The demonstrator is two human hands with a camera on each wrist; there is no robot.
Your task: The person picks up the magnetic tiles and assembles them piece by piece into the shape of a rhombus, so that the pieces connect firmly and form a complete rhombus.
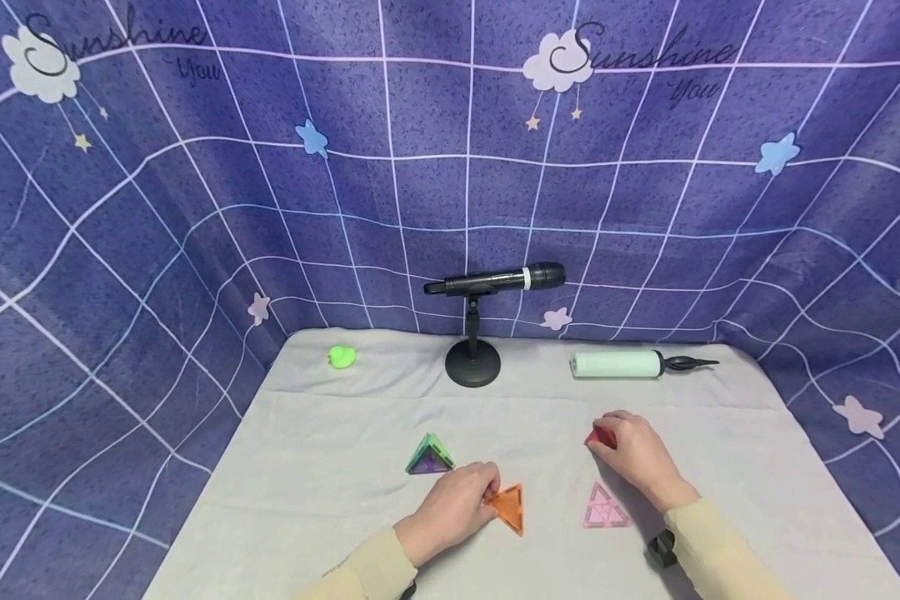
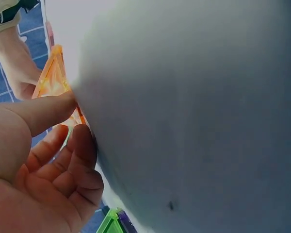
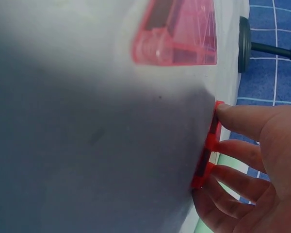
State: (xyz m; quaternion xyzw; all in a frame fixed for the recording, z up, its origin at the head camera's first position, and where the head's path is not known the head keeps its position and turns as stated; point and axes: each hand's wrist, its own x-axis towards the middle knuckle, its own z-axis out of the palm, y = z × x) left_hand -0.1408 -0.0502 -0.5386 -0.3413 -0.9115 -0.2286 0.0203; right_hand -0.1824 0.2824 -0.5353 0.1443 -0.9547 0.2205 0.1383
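Note:
My left hand point(image 1: 452, 510) pinches one corner of an orange triangular magnetic tile point(image 1: 512, 508) on the white cloth. In the left wrist view, the thumb and fingers meet at the edge of the orange tile point(image 2: 52, 80). Farther right, my right hand point(image 1: 636, 450) grips a red magnetic tile piece point(image 1: 602, 436), partly hidden under the fingers. The right wrist view has thumb and fingertips along the edge of the red piece point(image 3: 208, 148); its full shape cannot be told. A pink triangular tile piece point(image 1: 606, 510) sits between the hands, nearer me.
A small pyramid of green and purple tiles point(image 1: 430, 457) stands just beyond my left hand. At the back are a green toy duck point(image 1: 341, 357), a black microphone on a stand point(image 1: 473, 364) and a pale green hand pump point(image 1: 618, 364). A blue grid curtain point(image 1: 435, 192) hangs behind.

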